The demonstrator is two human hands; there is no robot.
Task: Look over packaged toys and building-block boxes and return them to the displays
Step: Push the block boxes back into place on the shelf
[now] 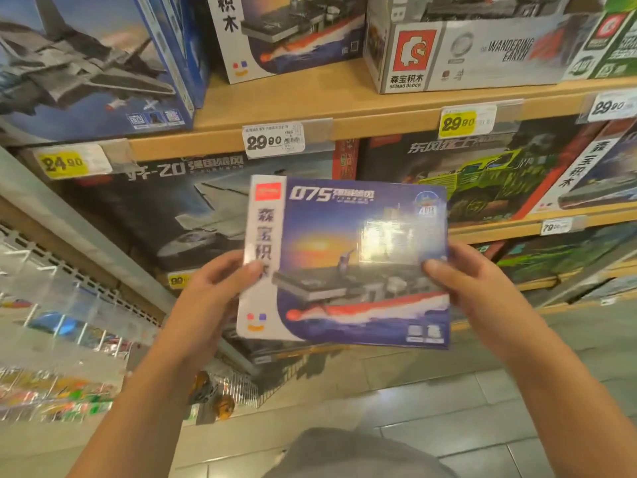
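Store aisle w/ wooden shelves (275, 108) running across the view, tan boards w/ price tags clipped along the front edges: a white 29.90 tag (273, 140) near centre, a yellow 29.90 tag (458, 123) to the right, a yellow 24.90 tag (62, 163) at left. Floor (448, 391) is showing as pale glossy tiles, light glaring off them. On the top board a fighter-jet box (86, 63) is leaning at far left, a ship box (293, 32) is standing mid-shelf, and a grey Wandering Earth box (475, 50) is sitting to the right. Below, a big dark jet box (193, 208) and a green truck box (482, 181) are filling the next level. At lower left a white wire rack (51, 305) is carrying small bagged toys, blurred, can't tell what exactly.

In front of the shelves, clear of them, the 075 ship box (344, 263) is being held up face-on to the camera, blue front w/ carrier art, white spine strip on its left side. Left hand (210, 294) is gripping the box's left edge, thumb pressing on the front, fingers going behind. Right hand (468, 281) is gripping the right edge the same way, thumb on the front face. Both forearms are reaching up from the bottom of the view.
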